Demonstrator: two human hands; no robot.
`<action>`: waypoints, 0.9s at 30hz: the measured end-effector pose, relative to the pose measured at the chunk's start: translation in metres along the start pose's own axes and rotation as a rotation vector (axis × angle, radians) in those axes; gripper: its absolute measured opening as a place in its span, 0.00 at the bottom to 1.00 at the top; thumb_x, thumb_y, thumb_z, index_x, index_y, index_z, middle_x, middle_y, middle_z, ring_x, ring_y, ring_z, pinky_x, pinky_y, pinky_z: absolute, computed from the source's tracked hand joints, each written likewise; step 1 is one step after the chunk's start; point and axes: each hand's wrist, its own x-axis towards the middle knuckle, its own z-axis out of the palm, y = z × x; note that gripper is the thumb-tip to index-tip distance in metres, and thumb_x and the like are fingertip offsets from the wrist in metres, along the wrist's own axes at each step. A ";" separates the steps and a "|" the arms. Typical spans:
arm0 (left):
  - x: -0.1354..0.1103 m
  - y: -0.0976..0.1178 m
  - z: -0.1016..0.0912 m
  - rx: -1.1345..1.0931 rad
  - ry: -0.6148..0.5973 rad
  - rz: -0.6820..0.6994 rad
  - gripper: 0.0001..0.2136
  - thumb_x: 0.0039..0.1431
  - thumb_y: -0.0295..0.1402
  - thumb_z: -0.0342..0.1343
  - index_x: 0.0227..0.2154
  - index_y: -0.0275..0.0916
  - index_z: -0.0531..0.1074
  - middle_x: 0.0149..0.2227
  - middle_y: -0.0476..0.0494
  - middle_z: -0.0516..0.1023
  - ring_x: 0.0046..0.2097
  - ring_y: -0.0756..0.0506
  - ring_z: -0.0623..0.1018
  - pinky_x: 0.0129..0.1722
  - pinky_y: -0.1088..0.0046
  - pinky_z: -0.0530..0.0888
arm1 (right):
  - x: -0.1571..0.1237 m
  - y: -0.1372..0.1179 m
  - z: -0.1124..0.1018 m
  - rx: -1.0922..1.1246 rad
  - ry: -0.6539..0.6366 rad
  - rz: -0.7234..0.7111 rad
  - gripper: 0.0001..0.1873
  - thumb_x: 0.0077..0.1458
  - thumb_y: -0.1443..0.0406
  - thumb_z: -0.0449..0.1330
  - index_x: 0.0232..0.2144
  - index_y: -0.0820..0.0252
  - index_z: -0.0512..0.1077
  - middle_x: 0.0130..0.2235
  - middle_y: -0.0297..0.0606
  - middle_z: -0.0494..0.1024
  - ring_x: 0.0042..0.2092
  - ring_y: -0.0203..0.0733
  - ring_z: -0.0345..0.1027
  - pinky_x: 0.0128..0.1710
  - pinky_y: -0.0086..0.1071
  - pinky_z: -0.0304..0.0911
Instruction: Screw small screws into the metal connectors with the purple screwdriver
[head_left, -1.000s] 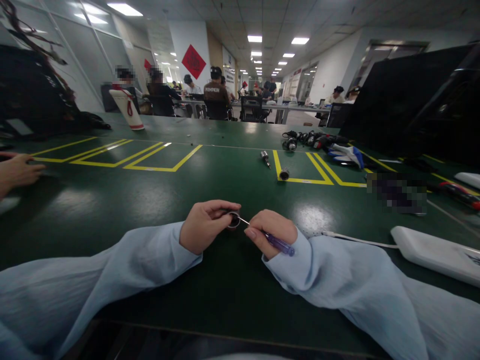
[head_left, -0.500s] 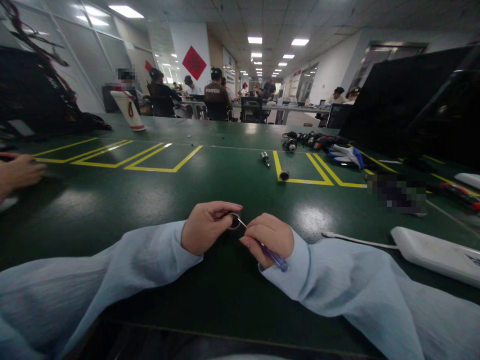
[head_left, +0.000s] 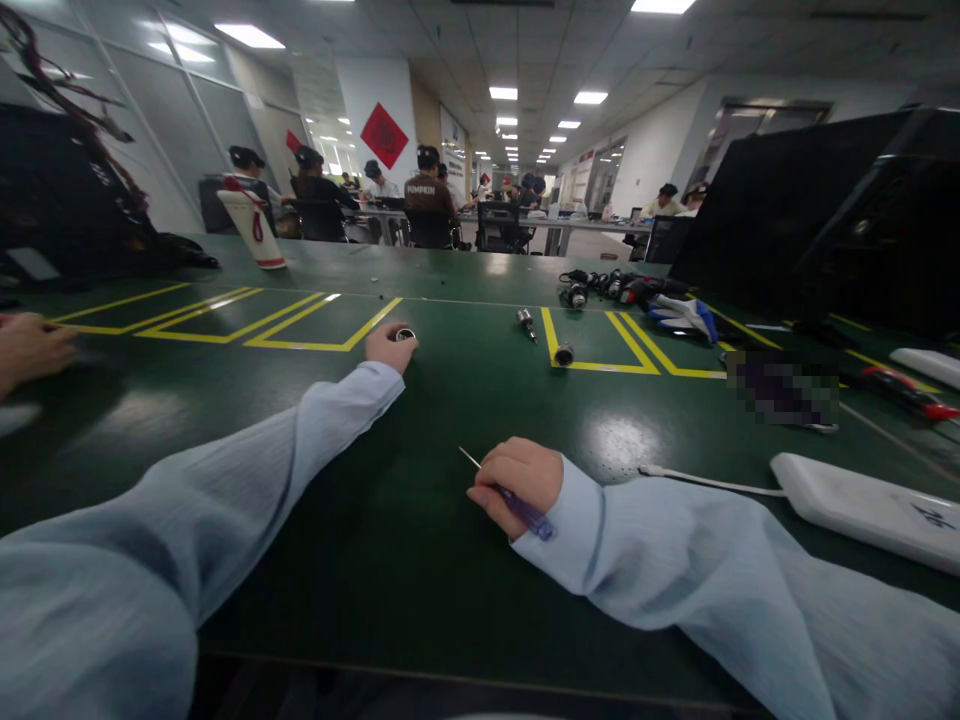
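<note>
My left hand is stretched forward over the green table, close to the corner of a yellow tape outline. Its fingers are closed round a small round metal ring, whose open end faces up. Nearer to me, my right hand grips a screwdriver by its purple see-through handle. The thin shaft points up and left, touching nothing. Beyond the right hand lie a metal cylinder with a thin stem and a short round metal part at a tape corner.
At the right, a white box has a white cable. Behind are blue-white gloves, dark tools and a large black screen. A paper cup stands at the back left. Another person's hand rests at the left edge.
My left hand has moved forward and left with the metal ring, away from the screwdriver tip. My right hand stays nearly in place, still holding the screwdriver.
</note>
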 end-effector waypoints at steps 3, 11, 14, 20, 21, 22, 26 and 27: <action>0.024 -0.006 0.005 0.110 0.044 0.055 0.20 0.33 0.19 0.53 0.36 0.30 0.71 0.35 0.39 0.75 0.41 0.41 0.74 0.43 0.68 0.70 | -0.002 0.004 0.003 0.006 -0.046 0.041 0.03 0.47 0.68 0.55 0.27 0.62 0.67 0.29 0.39 0.74 0.32 0.36 0.67 0.34 0.29 0.64; 0.038 -0.010 0.007 0.294 -0.017 0.245 0.16 0.35 0.21 0.55 0.33 0.31 0.72 0.35 0.39 0.75 0.42 0.39 0.73 0.45 0.65 0.68 | -0.003 0.026 0.001 -0.028 -0.141 0.034 0.09 0.46 0.71 0.54 0.33 0.62 0.68 0.36 0.41 0.75 0.39 0.39 0.68 0.40 0.31 0.64; 0.031 -0.004 0.007 0.319 -0.086 0.343 0.15 0.35 0.25 0.59 0.33 0.32 0.72 0.35 0.40 0.75 0.42 0.40 0.72 0.45 0.65 0.68 | 0.001 0.035 -0.004 -0.011 -0.138 0.119 0.08 0.46 0.71 0.54 0.32 0.63 0.69 0.35 0.42 0.75 0.39 0.40 0.68 0.42 0.33 0.63; -0.013 0.014 0.012 0.268 -0.303 0.691 0.16 0.39 0.34 0.60 0.34 0.35 0.69 0.35 0.42 0.72 0.39 0.43 0.72 0.39 0.68 0.70 | 0.006 0.052 -0.013 0.532 0.024 0.602 0.09 0.47 0.62 0.57 0.30 0.62 0.71 0.33 0.41 0.76 0.34 0.39 0.70 0.37 0.36 0.64; -0.022 0.018 0.012 0.235 -0.344 0.732 0.16 0.39 0.35 0.60 0.34 0.35 0.69 0.35 0.42 0.71 0.38 0.44 0.72 0.37 0.69 0.71 | 0.007 0.055 -0.014 0.673 0.082 0.678 0.10 0.46 0.60 0.58 0.28 0.62 0.70 0.32 0.41 0.77 0.33 0.39 0.70 0.36 0.36 0.65; -0.031 0.022 0.012 0.200 -0.388 0.774 0.16 0.40 0.35 0.60 0.34 0.34 0.68 0.35 0.42 0.70 0.36 0.45 0.72 0.35 0.70 0.71 | 0.008 0.058 -0.015 0.804 0.132 0.737 0.12 0.44 0.58 0.59 0.27 0.62 0.70 0.31 0.40 0.77 0.32 0.39 0.71 0.35 0.36 0.65; -0.057 0.037 0.011 0.156 -0.555 0.941 0.14 0.41 0.35 0.59 0.32 0.36 0.67 0.32 0.45 0.69 0.34 0.47 0.70 0.35 0.70 0.70 | 0.010 0.070 -0.020 1.146 0.168 0.829 0.19 0.42 0.51 0.60 0.24 0.63 0.71 0.28 0.40 0.78 0.29 0.37 0.71 0.34 0.33 0.64; -0.061 0.039 0.011 0.147 -0.579 0.966 0.14 0.41 0.36 0.59 0.32 0.36 0.67 0.32 0.45 0.69 0.34 0.47 0.70 0.36 0.69 0.69 | 0.011 0.072 -0.022 1.195 0.161 0.837 0.20 0.43 0.50 0.58 0.23 0.64 0.71 0.27 0.40 0.78 0.28 0.37 0.71 0.33 0.32 0.63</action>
